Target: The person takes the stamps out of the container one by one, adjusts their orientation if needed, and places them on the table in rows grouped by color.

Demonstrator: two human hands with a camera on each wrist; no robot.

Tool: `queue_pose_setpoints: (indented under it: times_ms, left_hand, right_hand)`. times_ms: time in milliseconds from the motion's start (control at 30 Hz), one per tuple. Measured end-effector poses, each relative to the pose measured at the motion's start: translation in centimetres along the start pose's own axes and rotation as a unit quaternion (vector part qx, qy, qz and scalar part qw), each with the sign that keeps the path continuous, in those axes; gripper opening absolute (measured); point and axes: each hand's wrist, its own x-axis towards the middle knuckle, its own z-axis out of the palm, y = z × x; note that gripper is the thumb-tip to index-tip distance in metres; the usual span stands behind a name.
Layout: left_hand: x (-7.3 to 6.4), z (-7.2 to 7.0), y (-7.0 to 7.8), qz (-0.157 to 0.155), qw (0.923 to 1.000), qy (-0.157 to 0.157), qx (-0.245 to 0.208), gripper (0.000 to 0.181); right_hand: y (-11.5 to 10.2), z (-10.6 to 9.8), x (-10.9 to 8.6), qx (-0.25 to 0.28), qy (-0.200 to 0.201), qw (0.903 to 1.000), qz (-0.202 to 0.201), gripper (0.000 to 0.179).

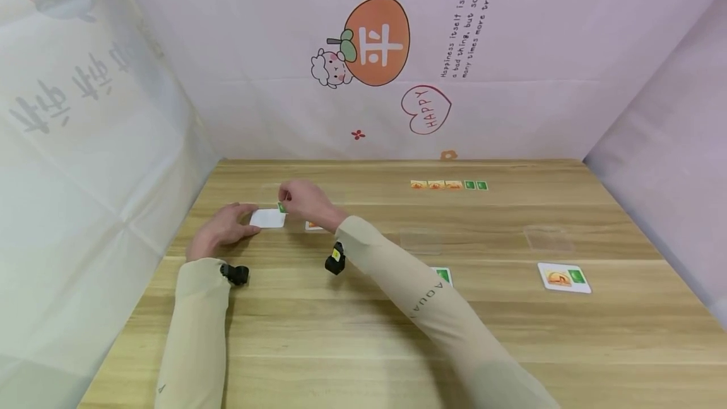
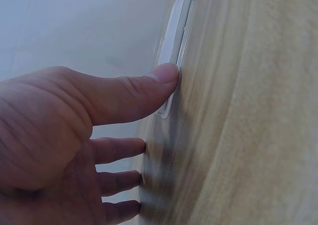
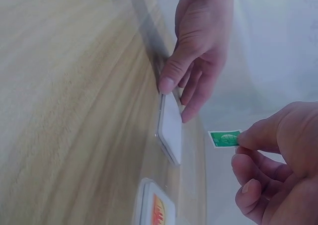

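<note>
At the table's left, a blank white card (image 1: 267,218) lies with a clear rim showing around it in the left wrist view. My left hand (image 1: 226,225) holds its left end, the thumb (image 2: 161,75) on the near edge and a finger on the far edge. The other fingertips rest on the table. My right hand (image 1: 309,201) pinches a small green stamp (image 3: 225,138) by one end, between thumb and finger, above the card's right end. Just right of it lies a white card with an orange stamp (image 3: 158,211), partly hidden by my right hand in the head view.
A row of orange and green stamps (image 1: 449,185) lies at the back right. One card (image 1: 564,278) with an orange and a green stamp is at the right; another card (image 1: 443,275) is partly under my right forearm. Clear plastic pieces (image 1: 548,238) lie behind them.
</note>
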Motion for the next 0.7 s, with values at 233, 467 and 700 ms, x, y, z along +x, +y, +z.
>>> queue_pose_setpoints:
  times_ms: [233, 467, 700]
  left_hand:
    - [0.0, -0.2, 0.0, 0.002, 1.0, -0.003, 0.002, 0.063]
    - [0.1, -0.1, 0.0, 0.003, 1.0, -0.002, 0.008, 0.062]
    - [0.0, -0.1, -0.1, -0.004, 0.9999, -0.006, 0.008, 0.062]
  right_hand:
    - [0.0, -0.8, -0.6, 0.009, -0.003, 1.0, -0.003, 0.008]
    - [0.4, -1.2, -1.3, 0.01, 0.002, 0.9999, -0.011, 0.007]
    - [0.9, -1.8, -2.3, 0.019, 0.002, 0.9998, -0.009, 0.011]
